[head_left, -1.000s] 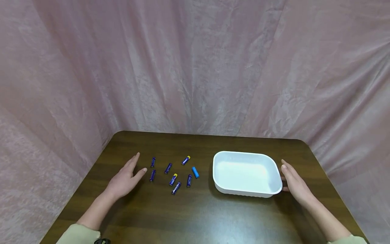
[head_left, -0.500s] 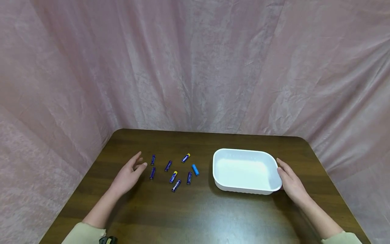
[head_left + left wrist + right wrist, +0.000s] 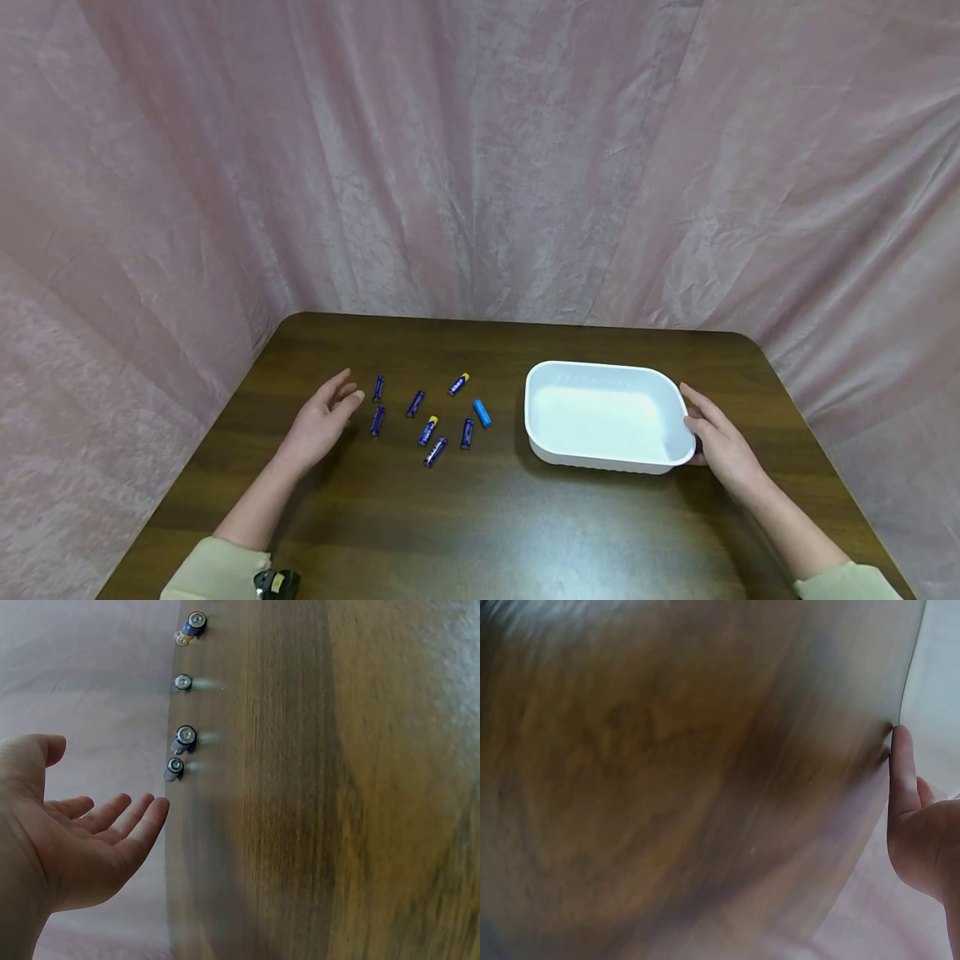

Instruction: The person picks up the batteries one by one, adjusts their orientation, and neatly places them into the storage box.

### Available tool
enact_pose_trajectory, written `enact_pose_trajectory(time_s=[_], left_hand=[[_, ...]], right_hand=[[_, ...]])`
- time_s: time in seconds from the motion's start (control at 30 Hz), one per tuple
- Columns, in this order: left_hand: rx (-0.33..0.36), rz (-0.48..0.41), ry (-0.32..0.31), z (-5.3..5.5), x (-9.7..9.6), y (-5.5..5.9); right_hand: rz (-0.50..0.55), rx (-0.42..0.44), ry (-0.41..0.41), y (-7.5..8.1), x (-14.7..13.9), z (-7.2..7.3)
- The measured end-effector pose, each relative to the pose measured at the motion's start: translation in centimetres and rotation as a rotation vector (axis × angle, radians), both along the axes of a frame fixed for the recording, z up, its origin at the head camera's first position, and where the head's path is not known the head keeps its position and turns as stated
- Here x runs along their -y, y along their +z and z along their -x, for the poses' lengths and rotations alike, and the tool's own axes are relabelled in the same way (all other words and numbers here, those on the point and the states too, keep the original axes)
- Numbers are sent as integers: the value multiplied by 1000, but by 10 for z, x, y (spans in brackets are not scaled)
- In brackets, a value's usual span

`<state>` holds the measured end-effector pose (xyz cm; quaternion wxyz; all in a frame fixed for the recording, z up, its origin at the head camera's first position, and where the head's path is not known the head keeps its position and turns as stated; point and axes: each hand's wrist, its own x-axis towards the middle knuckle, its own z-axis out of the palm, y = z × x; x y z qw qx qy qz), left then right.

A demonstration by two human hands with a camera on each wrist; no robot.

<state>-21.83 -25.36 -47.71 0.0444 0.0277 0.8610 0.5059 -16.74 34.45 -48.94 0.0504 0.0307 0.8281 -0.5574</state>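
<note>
Several small batteries (image 3: 427,431) lie scattered on the table, most dark blue, two with yellow ends. One battery is plain light blue (image 3: 482,414). My left hand (image 3: 318,423) hovers just left of them, holding nothing, its fingers slightly bent and spread. In the left wrist view that hand's palm and fingers (image 3: 105,840) show near the batteries' round ends (image 3: 186,735). A white rectangular tray (image 3: 609,461) stands to the right with nothing in it. My right hand (image 3: 723,450) is at its right end, thumb at the rim and fingers extended along the outer wall.
The dark brown wooden table (image 3: 450,533) has rounded far corners. Behind and beside it hangs a pinkish velvet curtain (image 3: 480,167). A dark strapped device (image 3: 277,583) is on the left wrist.
My right hand has moved left against the tray's end. The left hand's fingers have bent a little more. The head view has shifted slightly; the batteries stay put.
</note>
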Motion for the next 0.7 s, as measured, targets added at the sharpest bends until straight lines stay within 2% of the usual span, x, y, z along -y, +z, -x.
enact_pose_trajectory(time_s=[0.37, 0.7], left_hand=[[46, -88, 2, 7, 5, -5], [55, -31, 3, 16, 0, -5]], right_hand=[[22, -5, 44, -2, -3, 2], [-32, -30, 49, -3, -4, -1]])
